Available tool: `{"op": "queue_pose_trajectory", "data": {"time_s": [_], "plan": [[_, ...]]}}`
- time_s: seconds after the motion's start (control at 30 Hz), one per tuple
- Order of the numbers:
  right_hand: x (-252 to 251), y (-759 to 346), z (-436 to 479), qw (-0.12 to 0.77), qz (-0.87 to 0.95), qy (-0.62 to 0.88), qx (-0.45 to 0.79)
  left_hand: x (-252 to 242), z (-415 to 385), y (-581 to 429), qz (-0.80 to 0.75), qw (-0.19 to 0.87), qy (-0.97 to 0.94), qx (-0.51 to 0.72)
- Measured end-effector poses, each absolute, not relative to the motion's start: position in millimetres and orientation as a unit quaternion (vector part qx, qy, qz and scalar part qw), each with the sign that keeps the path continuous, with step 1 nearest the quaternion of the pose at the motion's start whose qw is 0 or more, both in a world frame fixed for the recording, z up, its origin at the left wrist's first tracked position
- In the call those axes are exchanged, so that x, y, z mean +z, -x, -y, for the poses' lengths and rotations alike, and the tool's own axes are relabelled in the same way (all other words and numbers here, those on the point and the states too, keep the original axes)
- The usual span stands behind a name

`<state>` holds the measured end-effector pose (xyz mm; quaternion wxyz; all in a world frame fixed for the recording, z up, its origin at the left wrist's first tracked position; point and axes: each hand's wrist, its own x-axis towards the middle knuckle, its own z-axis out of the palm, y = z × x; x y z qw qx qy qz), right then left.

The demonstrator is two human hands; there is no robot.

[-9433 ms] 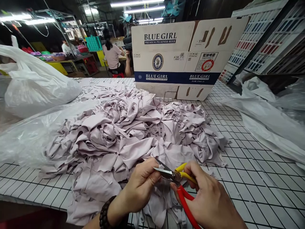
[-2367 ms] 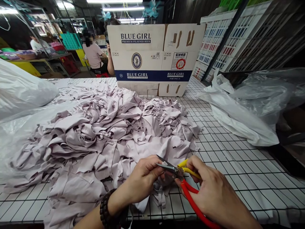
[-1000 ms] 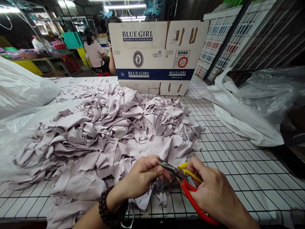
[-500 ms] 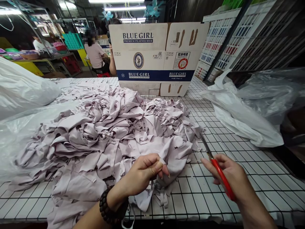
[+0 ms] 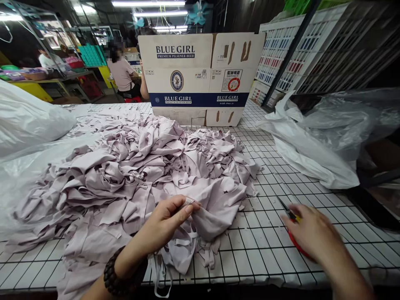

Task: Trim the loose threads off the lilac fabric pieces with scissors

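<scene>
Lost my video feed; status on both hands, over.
Left hand pinching lilac fabric piece at pile's edge. Right hand over red-handled scissors on grid table. Nothing between them.

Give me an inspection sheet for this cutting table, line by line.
Surface: white table with a black grid, bare at the right.
Job's things: pile of mauve fabric pieces; scissors with red and yellow handles.
Clutter: plastic bags at right, another bag at left, beer box at the far edge.
Hands: left hand pinches a fabric piece at the pile's near edge; right hand, blurred, covers the scissors on the table.
Cables: nothing seen.
Surroundings: a seated person behind the box, crates at right, strip lights overhead.
</scene>
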<state>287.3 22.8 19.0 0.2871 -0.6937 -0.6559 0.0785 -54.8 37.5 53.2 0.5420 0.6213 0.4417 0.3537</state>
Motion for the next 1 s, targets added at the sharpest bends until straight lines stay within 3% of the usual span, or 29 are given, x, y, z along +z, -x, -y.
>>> {"op": "queue_pose_trajectory", "data": {"time_s": [0.07,0.17,0.27,0.4,0.47,0.6,0.7,0.83,1.0], "plan": [[22,-245,-29,0.264,0.692,0.651,0.166,59,-39,53,-0.45,0.525,-0.626,0.359],[20,-195,-39,0.241,0.694,0.539,0.411,71,-47,56,-0.464,0.492,-0.642,0.362],[26,-185,-57,0.272,0.66,0.502,0.488,78,-66,67,-0.477,0.462,-0.646,0.376],[53,-201,-88,0.338,0.604,0.469,0.548,77,-84,71,-0.57,0.238,-0.644,0.45],[67,-201,-101,0.369,0.587,0.461,0.554,72,-78,59,-0.577,0.169,-0.649,0.466],[83,-181,-115,0.375,0.593,0.45,0.552,52,-55,16,-0.51,0.296,-0.717,0.372],[86,-168,-121,0.355,0.626,0.455,0.524,30,-62,-6,-0.53,0.27,-0.712,0.372],[86,-174,-125,0.336,0.676,0.504,0.419,17,-89,-1,-0.551,0.268,-0.685,0.395],[67,-174,-119,0.279,0.711,0.573,0.297,47,-93,16,-0.545,0.275,-0.669,0.425]]}}
